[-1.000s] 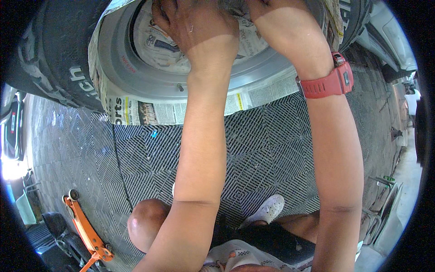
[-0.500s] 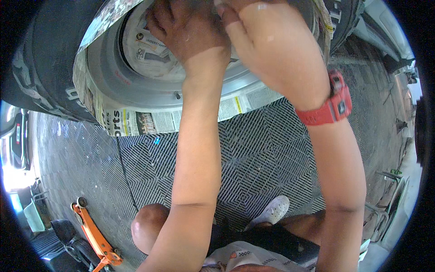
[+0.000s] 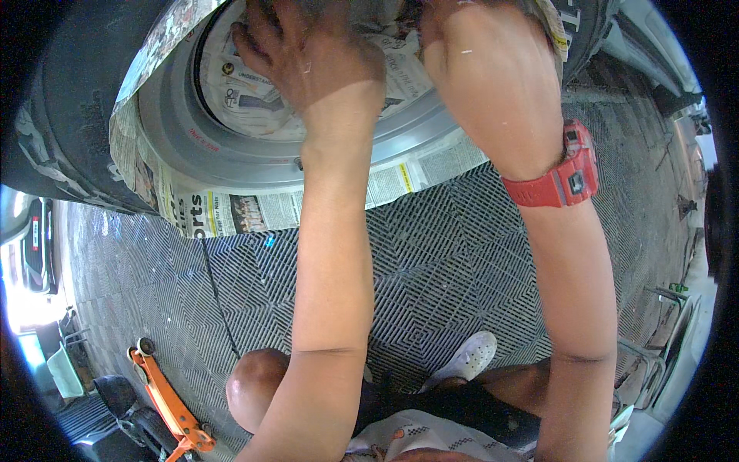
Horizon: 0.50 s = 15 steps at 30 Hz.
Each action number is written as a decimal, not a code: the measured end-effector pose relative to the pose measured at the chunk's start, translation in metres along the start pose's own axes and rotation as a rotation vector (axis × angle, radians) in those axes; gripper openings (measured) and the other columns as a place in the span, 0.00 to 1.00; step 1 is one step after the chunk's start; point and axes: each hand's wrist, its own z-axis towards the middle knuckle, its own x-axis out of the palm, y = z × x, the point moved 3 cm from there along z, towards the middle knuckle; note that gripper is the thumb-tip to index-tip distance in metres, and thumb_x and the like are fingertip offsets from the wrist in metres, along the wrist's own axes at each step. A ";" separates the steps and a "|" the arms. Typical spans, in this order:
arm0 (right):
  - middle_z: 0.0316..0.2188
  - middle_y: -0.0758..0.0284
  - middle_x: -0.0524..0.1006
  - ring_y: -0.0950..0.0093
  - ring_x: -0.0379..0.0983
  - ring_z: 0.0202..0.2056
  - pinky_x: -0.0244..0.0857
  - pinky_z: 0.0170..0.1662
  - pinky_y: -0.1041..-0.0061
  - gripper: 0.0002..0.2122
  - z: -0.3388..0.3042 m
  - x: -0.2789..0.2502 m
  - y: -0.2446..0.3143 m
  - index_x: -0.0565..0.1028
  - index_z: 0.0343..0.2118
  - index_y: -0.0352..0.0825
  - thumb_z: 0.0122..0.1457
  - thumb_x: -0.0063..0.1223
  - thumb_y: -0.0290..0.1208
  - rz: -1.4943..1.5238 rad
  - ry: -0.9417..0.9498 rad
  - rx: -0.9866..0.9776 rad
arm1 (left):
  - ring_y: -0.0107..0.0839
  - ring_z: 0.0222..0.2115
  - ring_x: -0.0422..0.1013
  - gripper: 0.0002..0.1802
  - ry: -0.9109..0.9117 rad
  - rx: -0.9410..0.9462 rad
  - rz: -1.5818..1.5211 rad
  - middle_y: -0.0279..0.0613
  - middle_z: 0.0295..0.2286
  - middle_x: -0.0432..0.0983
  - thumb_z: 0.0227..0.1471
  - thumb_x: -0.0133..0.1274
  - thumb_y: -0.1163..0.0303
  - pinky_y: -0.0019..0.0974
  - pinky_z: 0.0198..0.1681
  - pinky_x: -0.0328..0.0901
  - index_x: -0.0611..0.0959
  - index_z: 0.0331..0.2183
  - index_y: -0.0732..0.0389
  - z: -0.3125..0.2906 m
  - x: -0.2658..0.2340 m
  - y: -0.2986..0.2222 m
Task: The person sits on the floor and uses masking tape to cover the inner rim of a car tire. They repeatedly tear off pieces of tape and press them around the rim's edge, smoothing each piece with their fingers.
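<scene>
A grey wheel rim (image 3: 173, 135) on a black tyre (image 3: 65, 131) fills the top of the view. Newspaper strips (image 3: 389, 185) stand out around its edge, and more newspaper (image 3: 258, 115) covers the inside of the rim. My left hand (image 3: 312, 65) reaches into the rim against the inner paper, fingers apart, with nothing visible in them. On the rim's right side, my right hand (image 3: 481, 38) reaches in with its wrist bent. Its fingers are hidden past the upper edge. A red watch (image 3: 566, 181) is on my right wrist.
Ridged grey tiles make up the floor (image 3: 431, 269). An orange floor jack (image 3: 165, 400) lies at the lower left, near dark equipment. A dark line (image 3: 217, 296) runs along the floor. Metal-framed chairs (image 3: 647, 366) stand at the right, and a car (image 3: 31, 239) is far left.
My right hand has moved right, away from my left hand, uncovering more inner newspaper. My left hand has shifted slightly left, its fingers spread more. The view has shifted a little.
</scene>
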 end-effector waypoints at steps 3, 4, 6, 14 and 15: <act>0.29 0.54 0.82 0.56 0.80 0.31 0.75 0.39 0.57 0.21 0.000 0.013 -0.002 0.80 0.54 0.29 0.56 0.54 0.24 -0.053 -0.076 -0.027 | 0.61 0.65 0.57 0.34 0.038 -0.015 -0.011 0.57 0.60 0.66 0.52 0.53 0.73 0.69 0.71 0.43 0.80 0.63 0.50 0.001 -0.004 -0.004; 0.30 0.54 0.82 0.56 0.79 0.32 0.75 0.40 0.57 0.21 -0.002 0.018 -0.002 0.80 0.54 0.29 0.56 0.54 0.24 -0.070 -0.124 -0.047 | 0.60 0.65 0.57 0.34 0.049 -0.021 -0.013 0.56 0.60 0.66 0.52 0.54 0.73 0.69 0.71 0.43 0.80 0.63 0.50 0.001 -0.004 -0.005; 0.31 0.55 0.82 0.56 0.79 0.33 0.75 0.41 0.56 0.21 -0.005 0.026 0.000 0.79 0.54 0.28 0.56 0.54 0.23 -0.105 -0.219 -0.087 | 0.59 0.64 0.58 0.33 0.019 0.008 -0.008 0.56 0.60 0.67 0.53 0.53 0.73 0.68 0.71 0.43 0.81 0.62 0.51 0.001 -0.003 -0.005; 0.36 0.49 0.83 0.52 0.81 0.39 0.75 0.46 0.55 0.19 0.007 0.035 0.005 0.79 0.52 0.26 0.56 0.54 0.22 0.101 -0.201 0.008 | 0.59 0.62 0.62 0.26 0.016 0.000 -0.015 0.55 0.57 0.72 0.60 0.51 0.64 0.68 0.71 0.44 0.84 0.59 0.55 0.006 -0.004 -0.006; 0.36 0.49 0.83 0.52 0.82 0.39 0.75 0.46 0.55 0.19 0.008 0.034 0.005 0.79 0.51 0.26 0.56 0.54 0.22 0.133 -0.201 0.013 | 0.59 0.62 0.62 0.26 0.031 0.006 -0.023 0.55 0.57 0.72 0.61 0.51 0.63 0.68 0.71 0.43 0.84 0.58 0.55 0.007 -0.005 -0.006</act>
